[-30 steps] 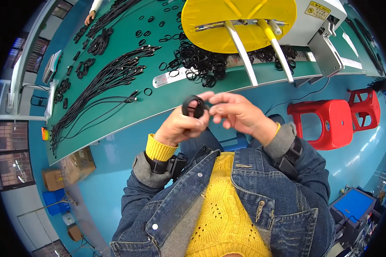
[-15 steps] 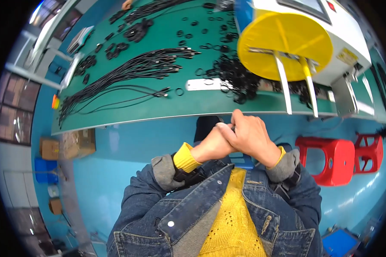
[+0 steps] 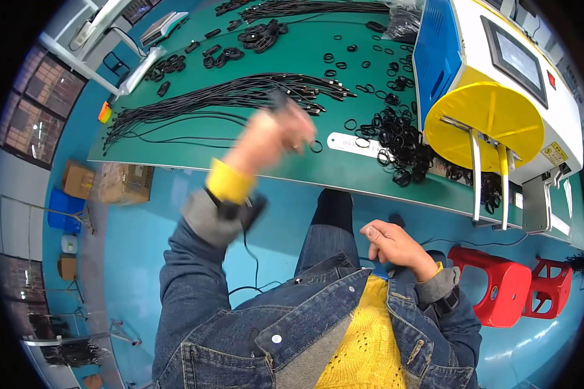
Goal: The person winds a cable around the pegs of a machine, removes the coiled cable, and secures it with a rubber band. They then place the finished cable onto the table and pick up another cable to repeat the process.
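Observation:
My left hand (image 3: 272, 139), blurred by motion, is raised over the front of the green table, beside the black cables (image 3: 240, 94) with metal plug ends. A dark, smeared thing (image 3: 279, 100) sticks up from its curled fingers; its kind is not clear. Below the table edge, in front of my jacket, my right hand (image 3: 396, 243) hangs with loosely bent fingers and thumb apart. No object shows in it. Just right of the left hand lie a small black ring (image 3: 316, 146) and a white metal ruler (image 3: 344, 144), partly under a heap of black rings (image 3: 402, 139).
A white and blue machine with a yellow disc (image 3: 490, 123) and two prongs stands on the table's right. Coiled black cables (image 3: 259, 35) lie at the back. A red stool (image 3: 499, 288) stands at the right; cardboard boxes (image 3: 124, 183) sit on the floor at the left.
My hands were together at the table's front edge and have parted. The left has swung up and left over the table; the right has dropped toward my body. The view has shifted.

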`<state>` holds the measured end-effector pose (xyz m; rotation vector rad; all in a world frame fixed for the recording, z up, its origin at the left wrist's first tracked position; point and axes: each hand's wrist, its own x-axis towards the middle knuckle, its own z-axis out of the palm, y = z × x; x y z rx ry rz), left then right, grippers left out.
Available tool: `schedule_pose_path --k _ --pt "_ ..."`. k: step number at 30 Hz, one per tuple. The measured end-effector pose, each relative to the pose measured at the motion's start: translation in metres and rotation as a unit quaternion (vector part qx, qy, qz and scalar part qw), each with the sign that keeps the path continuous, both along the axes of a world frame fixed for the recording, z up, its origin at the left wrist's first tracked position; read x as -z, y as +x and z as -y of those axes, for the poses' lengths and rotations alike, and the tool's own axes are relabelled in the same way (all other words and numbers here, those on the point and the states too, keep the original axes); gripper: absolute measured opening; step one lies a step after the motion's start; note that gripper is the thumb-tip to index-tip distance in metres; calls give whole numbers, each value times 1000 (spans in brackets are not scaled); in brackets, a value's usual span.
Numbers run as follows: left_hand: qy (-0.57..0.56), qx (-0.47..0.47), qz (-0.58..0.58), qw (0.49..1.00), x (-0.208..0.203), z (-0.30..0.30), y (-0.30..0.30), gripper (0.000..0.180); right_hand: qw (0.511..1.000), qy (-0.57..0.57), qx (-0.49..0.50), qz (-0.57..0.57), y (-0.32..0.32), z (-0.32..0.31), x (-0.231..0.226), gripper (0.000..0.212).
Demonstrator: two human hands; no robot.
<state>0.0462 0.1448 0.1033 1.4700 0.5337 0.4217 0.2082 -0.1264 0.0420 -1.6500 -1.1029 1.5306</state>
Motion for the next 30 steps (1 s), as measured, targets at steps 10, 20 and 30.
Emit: schedule_pose_path --k 10,20,30 --pt "536 -67 -282 792 61 -74 -52 30 998 28 -11 54 3 12 12 22" --pt "621 -143 -11 771 -20 -28 -15 20 960 188 160 134 -2 25 -1 20" --pt "642 79 217 731 -49 127 72 31 584 473 226 619 19 65 -83 40"
